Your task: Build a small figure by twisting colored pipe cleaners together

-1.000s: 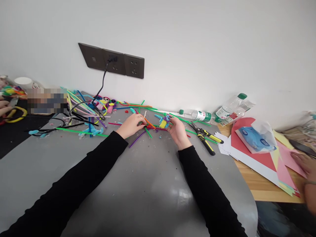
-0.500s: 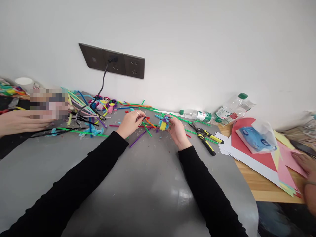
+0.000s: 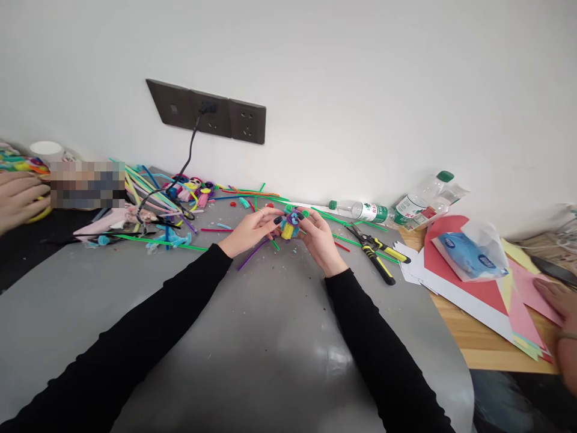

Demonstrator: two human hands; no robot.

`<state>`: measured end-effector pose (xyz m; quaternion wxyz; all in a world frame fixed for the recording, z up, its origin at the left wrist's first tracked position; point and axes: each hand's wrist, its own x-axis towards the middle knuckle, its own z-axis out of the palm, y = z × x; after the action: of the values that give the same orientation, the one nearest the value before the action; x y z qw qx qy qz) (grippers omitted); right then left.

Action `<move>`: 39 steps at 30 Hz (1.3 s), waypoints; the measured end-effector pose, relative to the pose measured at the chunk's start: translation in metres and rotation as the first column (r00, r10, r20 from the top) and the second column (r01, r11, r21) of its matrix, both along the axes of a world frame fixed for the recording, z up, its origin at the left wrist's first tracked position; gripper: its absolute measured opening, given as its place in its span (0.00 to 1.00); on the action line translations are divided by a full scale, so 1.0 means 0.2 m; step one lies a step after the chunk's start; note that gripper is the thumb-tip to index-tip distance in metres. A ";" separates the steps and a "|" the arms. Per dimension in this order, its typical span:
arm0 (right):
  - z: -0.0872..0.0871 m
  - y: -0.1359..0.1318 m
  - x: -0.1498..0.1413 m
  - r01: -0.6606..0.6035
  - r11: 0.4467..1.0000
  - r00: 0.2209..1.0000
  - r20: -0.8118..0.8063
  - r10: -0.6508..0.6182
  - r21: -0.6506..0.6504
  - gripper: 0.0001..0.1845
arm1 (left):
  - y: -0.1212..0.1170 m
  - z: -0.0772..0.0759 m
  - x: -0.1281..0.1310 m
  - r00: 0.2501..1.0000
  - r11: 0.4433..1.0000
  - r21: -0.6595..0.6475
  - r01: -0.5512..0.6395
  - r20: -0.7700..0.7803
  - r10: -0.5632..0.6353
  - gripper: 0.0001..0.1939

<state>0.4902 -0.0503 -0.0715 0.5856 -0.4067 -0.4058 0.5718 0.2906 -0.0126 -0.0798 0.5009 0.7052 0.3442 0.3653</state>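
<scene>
Above the grey table I hold a small pipe-cleaner doll [image 3: 289, 230], yellow below with purple, blue and green parts on top. My right hand [image 3: 321, 242] has its fingers closed around the doll's right side. Thumb and fingers of my left hand [image 3: 250, 232] pinch it from the left; exactly which part they grip is hidden. Beneath and around my hands lie loose pipe cleaners, among them a purple pipe cleaner [image 3: 252, 255] and a red pipe cleaner [image 3: 216, 230]. Small scraps dot the tabletop.
Yellow-and-black pliers [image 3: 377, 258] lie to the right. Behind them are plastic bottles [image 3: 370, 211] by the wall. A tissue pack [image 3: 471, 255] rests on coloured paper. Finished dolls [image 3: 192, 189] and a black cord [image 3: 189, 147] are at back left. Other people's hands [image 3: 18, 201] show at both sides.
My left hand has moved right, from the loose pipe cleaners to the doll in my right hand. At the far left, another person's hand has pulled back.
</scene>
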 end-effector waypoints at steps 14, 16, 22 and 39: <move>-0.03 0.02 0.03 0.183 0.977 0.948 0.283 -0.146 -0.109 0.19 | 0.09 -0.04 -0.09 0.825 0.883 0.469 -0.022 -0.490 0.281 0.22; -0.04 0.03 0.03 0.195 0.974 0.938 0.311 -0.151 -0.117 0.18 | 0.09 -0.06 -0.10 0.808 0.853 0.506 0.132 -0.553 0.203 0.22; -0.04 0.03 0.02 0.183 0.971 0.911 0.398 -0.110 -0.152 0.14 | 0.11 -0.09 -0.10 0.795 0.812 0.570 0.128 -0.548 0.260 0.11; 0.02 -0.02 0.00 0.072 0.976 0.945 0.328 0.000 -0.208 0.16 | 0.08 -0.01 -0.10 0.805 0.766 0.538 -0.353 -0.243 0.542 0.12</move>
<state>0.4903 -0.0540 -0.0682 0.4730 -0.5645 -0.4247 0.5265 0.2707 0.0042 -0.0818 0.1342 0.7563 0.4980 0.4024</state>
